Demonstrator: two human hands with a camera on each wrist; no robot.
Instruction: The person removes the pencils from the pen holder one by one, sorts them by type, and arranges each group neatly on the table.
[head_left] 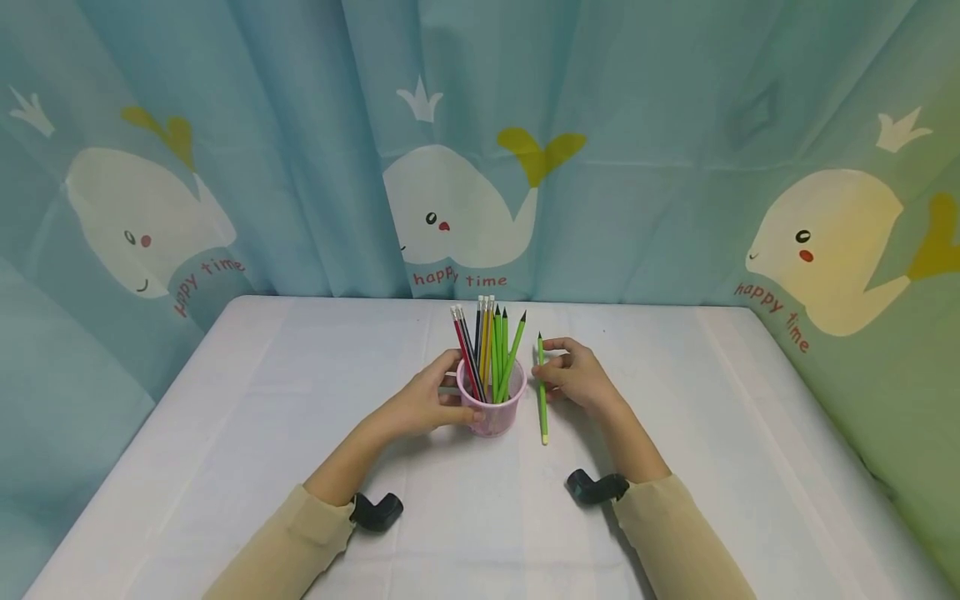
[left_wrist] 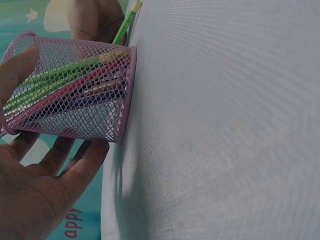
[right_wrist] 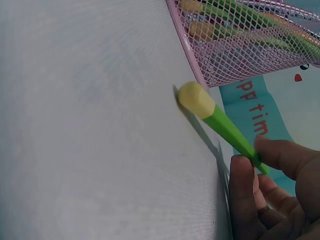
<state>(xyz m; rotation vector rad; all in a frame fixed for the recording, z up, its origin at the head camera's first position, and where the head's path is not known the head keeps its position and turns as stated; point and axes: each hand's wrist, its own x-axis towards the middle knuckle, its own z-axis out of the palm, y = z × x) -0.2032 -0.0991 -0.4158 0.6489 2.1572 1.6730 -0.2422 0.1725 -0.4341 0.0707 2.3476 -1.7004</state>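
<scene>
While left hand cups mesh cup | right hand grip pinches green pencil upright

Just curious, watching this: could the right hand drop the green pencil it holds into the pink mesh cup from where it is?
Probably yes. The right hand pinches the green pencil right beside the pink mesh cup, whose open top still shows gaps among the pencils, and nothing stands between them. The left hand holds the cup.

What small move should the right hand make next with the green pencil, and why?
Probably lift the green pencil and tip it over the rim of the pink mesh cup. The right hand pinches it upright, eraser end on the table, just beside the cup. The left hand holds the cup, which already stands full of pencils.
</scene>
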